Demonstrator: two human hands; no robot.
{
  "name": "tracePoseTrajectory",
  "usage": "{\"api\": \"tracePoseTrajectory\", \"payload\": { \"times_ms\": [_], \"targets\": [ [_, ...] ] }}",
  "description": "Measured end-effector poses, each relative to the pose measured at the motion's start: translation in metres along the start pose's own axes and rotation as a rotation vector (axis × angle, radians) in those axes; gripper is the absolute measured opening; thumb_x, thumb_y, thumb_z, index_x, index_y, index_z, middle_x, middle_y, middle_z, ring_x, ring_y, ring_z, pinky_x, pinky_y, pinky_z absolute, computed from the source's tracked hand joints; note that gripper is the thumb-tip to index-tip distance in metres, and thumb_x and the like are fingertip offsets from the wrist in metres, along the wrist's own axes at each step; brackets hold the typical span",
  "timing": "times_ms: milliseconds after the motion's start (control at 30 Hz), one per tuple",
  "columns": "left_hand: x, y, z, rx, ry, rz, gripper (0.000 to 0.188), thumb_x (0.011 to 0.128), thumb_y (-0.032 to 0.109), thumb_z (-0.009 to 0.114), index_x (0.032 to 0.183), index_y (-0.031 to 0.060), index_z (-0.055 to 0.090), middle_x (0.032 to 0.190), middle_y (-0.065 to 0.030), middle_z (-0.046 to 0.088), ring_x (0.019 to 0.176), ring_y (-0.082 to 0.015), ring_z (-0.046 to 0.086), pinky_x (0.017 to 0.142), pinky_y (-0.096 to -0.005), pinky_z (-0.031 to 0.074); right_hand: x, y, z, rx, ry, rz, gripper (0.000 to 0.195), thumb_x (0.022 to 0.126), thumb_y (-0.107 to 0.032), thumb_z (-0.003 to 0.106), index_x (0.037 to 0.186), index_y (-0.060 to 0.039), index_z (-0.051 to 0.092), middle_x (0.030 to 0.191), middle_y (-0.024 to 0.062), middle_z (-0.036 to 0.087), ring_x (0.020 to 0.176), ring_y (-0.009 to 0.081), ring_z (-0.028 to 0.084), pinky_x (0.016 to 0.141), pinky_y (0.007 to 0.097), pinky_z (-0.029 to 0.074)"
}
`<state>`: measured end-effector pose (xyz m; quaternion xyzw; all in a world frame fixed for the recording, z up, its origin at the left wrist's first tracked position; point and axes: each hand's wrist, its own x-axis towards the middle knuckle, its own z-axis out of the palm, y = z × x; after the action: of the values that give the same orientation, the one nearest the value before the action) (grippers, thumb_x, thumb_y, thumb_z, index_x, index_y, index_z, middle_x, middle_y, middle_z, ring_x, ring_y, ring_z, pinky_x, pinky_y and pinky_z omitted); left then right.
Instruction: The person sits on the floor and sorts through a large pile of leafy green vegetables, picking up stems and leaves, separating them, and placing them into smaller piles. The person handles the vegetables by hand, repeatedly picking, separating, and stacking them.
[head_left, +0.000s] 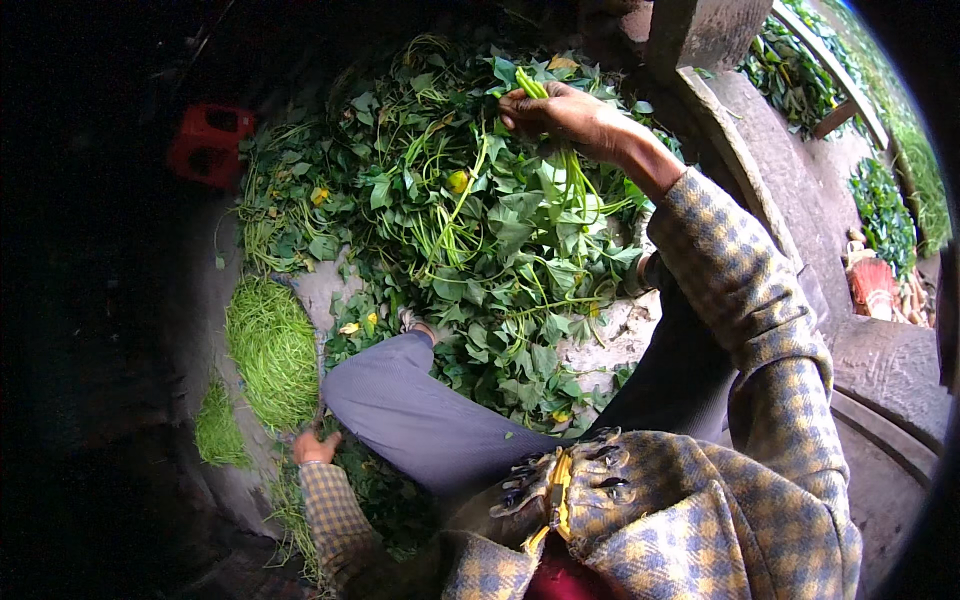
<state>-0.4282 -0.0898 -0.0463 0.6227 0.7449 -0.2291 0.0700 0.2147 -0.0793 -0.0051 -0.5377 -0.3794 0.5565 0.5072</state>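
My right hand (570, 120) is raised over the far side of a leaf heap, closed around a bunch of green leaf stalks (574, 176). Cut stalk ends poke out above the fingers, while the leafy ends hang below. The heap of leafy vines (450, 210), which look like sweet potato greens, spreads on the floor around my feet. Low on the left, my left hand (316, 448) is beside my knee, at the near end of a pile of thin green stems (271, 352). Its fingers are partly hidden, and whether they grip anything is unclear.
A red plastic stool or crate (210, 145) stands at the far left, beside deep shadow. A smaller patch of green shreds (219, 426) lies left of the stem pile. To the right are a stone ledge (780, 165), more leaf heaps (881, 210) and a red brush-like bundle (872, 285).
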Motion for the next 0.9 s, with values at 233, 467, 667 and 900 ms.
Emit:
{"api": "tracePoseTrajectory", "payload": {
  "times_ms": [233, 467, 667, 900],
  "targets": [
    [0.014, 0.161, -0.118, -0.128, 0.721, 0.616, 0.017, 0.074, 0.018, 0.069, 0.079, 0.0025, 0.063, 0.083, -0.0121, 0.063, 0.079, -0.0282, 0.060, 0.069, -0.0343, 0.047, 0.002, 0.010, 0.017, 0.270, -0.278, 0.055, 0.016, 0.091, -0.017, 0.049, 0.086, -0.0022, 0.049, 0.075, 0.0089, 0.061, 0.057, 0.0151, 0.058, 0.055, 0.0298, 0.053],
    [0.023, 0.333, -0.100, -0.423, 0.305, 0.908, 0.019, 0.073, 0.021, 0.067, 0.081, 0.0047, 0.064, 0.080, -0.0130, 0.064, 0.072, -0.0291, 0.062, 0.065, -0.0385, 0.048, 0.010, 0.042, 0.040, 0.166, -0.145, 0.236, 0.019, 0.083, -0.024, 0.064, 0.078, -0.0083, 0.054, 0.060, -0.0023, 0.053, 0.044, 0.0060, 0.041, 0.039, 0.0217, 0.032],
    [0.036, 0.355, -0.039, -0.339, 0.325, 0.890, 0.017, 0.067, 0.016, 0.072, 0.073, 0.0042, 0.060, 0.075, -0.0155, 0.062, 0.070, -0.0341, 0.060, 0.061, -0.0422, 0.047, 0.017, 0.063, 0.051, -0.028, -0.123, 0.287, 0.019, 0.077, -0.024, 0.066, 0.073, -0.0052, 0.065, 0.058, 0.0006, 0.059, 0.039, 0.0079, 0.039, 0.035, 0.0246, 0.032],
    [0.023, 0.374, -0.073, -0.694, 0.477, 1.038, 0.014, 0.072, 0.002, 0.063, 0.086, 0.0008, 0.061, 0.077, -0.0144, 0.061, 0.065, -0.0294, 0.060, 0.059, -0.0353, 0.047, 0.037, 0.092, 0.060, -0.446, -0.010, 0.020, 0.027, 0.075, -0.028, 0.069, 0.085, -0.0030, 0.065, 0.072, 0.0102, 0.066, 0.061, 0.0195, 0.060, 0.060, 0.0345, 0.048]
  ]
}}
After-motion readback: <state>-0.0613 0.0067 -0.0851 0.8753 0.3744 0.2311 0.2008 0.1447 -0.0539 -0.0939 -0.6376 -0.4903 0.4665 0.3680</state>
